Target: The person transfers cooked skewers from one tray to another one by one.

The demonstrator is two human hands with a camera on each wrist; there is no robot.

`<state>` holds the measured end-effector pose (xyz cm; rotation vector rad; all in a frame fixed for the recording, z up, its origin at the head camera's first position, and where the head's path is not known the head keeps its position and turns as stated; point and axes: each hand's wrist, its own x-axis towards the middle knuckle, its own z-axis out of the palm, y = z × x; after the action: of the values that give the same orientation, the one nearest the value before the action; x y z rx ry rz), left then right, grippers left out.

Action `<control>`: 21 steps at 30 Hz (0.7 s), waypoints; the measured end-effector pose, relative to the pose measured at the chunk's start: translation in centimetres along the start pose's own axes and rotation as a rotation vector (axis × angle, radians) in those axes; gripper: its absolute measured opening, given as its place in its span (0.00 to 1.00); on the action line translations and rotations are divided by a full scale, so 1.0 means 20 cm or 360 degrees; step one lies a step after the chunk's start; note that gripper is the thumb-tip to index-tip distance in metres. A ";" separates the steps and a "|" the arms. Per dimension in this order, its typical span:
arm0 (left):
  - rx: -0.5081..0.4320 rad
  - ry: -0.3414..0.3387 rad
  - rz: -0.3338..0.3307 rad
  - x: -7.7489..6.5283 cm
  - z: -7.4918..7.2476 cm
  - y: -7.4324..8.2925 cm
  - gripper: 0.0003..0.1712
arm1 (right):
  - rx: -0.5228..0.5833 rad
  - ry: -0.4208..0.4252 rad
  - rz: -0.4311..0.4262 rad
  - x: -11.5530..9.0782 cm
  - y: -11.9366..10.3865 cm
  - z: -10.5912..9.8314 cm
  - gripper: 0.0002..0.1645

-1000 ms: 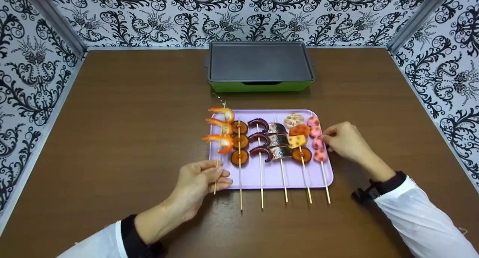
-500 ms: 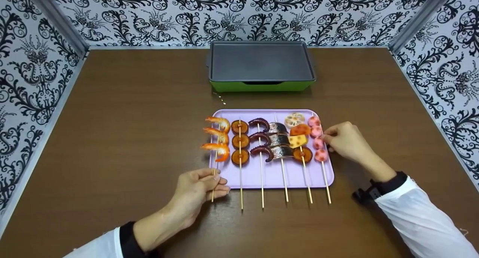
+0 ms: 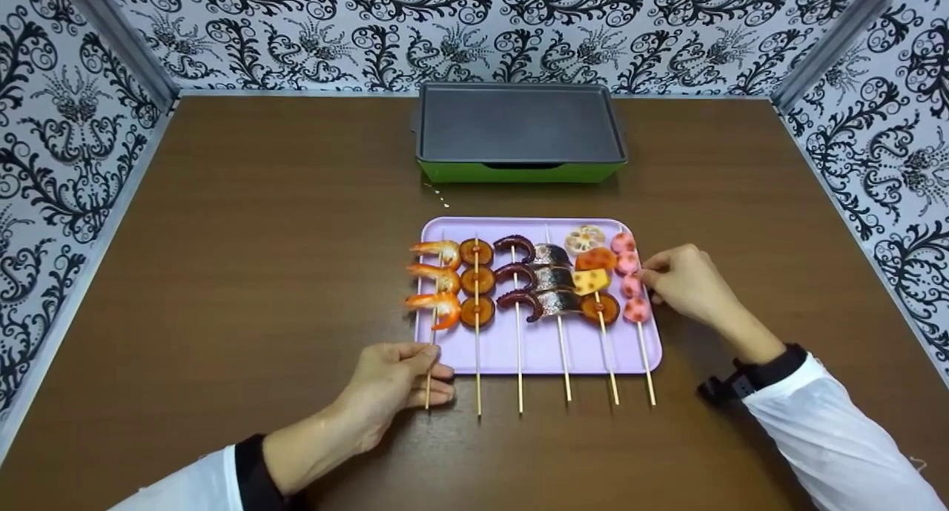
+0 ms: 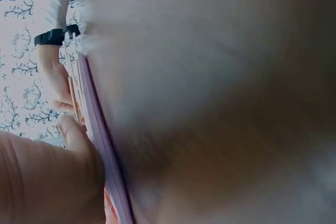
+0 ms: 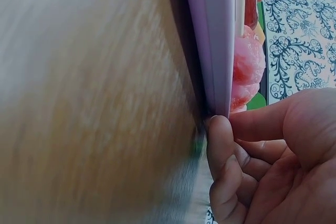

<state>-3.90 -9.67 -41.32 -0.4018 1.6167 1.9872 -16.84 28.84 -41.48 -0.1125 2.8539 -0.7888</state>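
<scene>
My left hand (image 3: 393,381) pinches the stick of a shrimp skewer (image 3: 439,282), whose three shrimps lie over the left side of the lilac tray (image 3: 537,351). In the left wrist view the thumb (image 4: 76,135) is beside the tray's edge; the fingertips are mostly hidden. My right hand (image 3: 689,285) pinches the tray's right rim between thumb and forefinger, next to a skewer of pink balls (image 3: 632,285). Between them lie a skewer of brown round slices (image 3: 477,281), a tentacle skewer (image 3: 517,275), a silvery fish skewer (image 3: 554,279) and a mixed skewer (image 3: 592,282).
Behind the tray stands a green grill (image 3: 519,173) with a flat dark top. The brown table (image 3: 282,236) is bounded by black-and-white patterned panels (image 3: 460,36) at the back and sides. Several skewer sticks stick out over the tray's front edge.
The left hand has moved down toward the tray's front, drawing the shrimp skewer with it; the shrimps have turned and now lie closer to the brown slices. The right hand stays on the rim.
</scene>
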 end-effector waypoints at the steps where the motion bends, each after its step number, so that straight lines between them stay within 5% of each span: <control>1: 0.0020 -0.0004 -0.0007 0.00 -0.01 0.00 0.21 | 0.0002 -0.0001 -0.0001 0.00 0.00 0.00 0.10; 10: 0.0315 -0.0025 -0.0059 0.03 -0.09 0.06 0.19 | 0.0000 -0.0014 0.0001 0.00 -0.01 0.00 0.11; 21: 0.0503 0.0011 -0.0039 0.07 -0.10 0.06 0.17 | 0.0040 -0.0027 0.0048 -0.01 -0.02 -0.01 0.10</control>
<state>-5.90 -11.43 -41.48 -0.3039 1.8811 1.6747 -16.75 28.62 -41.13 -0.0719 2.8220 -0.8133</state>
